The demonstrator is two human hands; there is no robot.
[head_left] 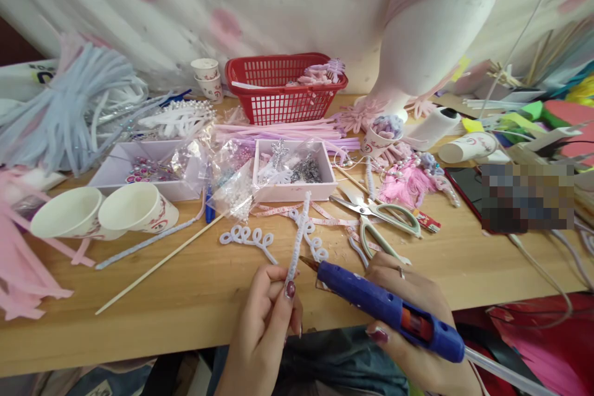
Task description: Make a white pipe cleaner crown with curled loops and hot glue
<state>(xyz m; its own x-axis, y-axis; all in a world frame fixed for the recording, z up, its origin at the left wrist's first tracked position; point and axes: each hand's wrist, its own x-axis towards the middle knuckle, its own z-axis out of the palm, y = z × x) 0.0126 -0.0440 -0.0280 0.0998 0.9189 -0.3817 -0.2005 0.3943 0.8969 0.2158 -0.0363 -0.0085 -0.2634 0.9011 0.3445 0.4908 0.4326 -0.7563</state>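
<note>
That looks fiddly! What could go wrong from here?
The tip of the blue glue gun in the right hand is close to the left hand; if hot, it might burn those fingers. Glue could also drip onto the wooden table. And the open scissors lie just beyond the right hand, so reaching forward might nudge or nick.

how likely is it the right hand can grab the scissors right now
Probably not as it stands: the scissors lie close beyond the right hand, but that hand holds the blue glue gun, which would likely need setting down first.
</note>
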